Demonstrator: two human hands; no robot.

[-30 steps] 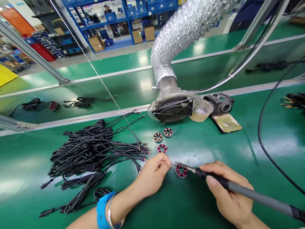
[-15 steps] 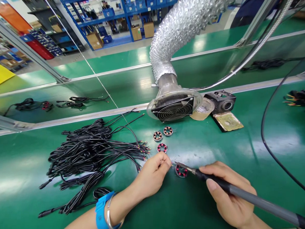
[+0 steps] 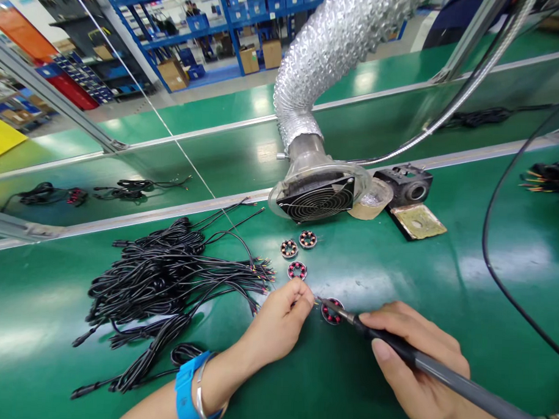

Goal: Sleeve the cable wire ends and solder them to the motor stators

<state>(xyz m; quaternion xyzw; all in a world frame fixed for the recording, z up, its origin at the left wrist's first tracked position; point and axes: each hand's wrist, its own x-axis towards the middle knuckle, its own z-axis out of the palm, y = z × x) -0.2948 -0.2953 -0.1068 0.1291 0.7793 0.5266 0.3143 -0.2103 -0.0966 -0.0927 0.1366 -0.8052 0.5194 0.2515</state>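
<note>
My left hand [image 3: 282, 316] is closed in a pinch on a thin wire end, whose tip pokes out past the fingertips; most of it is hidden by the fingers. My right hand [image 3: 421, 358] grips a soldering iron [image 3: 405, 348] like a pen, its metal tip beside that wire end. Under the tip lies a small ring-shaped coil [image 3: 332, 311] with red windings. Just beyond my left hand rests another red-wound coil [image 3: 297, 270], with two copper-coloured coils [image 3: 289, 249] farther back. A heap of black cables [image 3: 153, 278] with stripped ends spreads to the left.
A fume extractor hood [image 3: 319, 195] on a silver duct [image 3: 306, 94] hangs over the bench. Behind the coils stand a paper cup [image 3: 372, 197], a black iron holder [image 3: 409, 184] and a yellow sponge [image 3: 419, 220]. A black cord [image 3: 488, 259] loops at right.
My right hand and the soldering iron have shifted slightly left, bringing the tip nearer my left fingertips. Cables on the green strip behind the bench have moved a little left. My left hand stays put.
</note>
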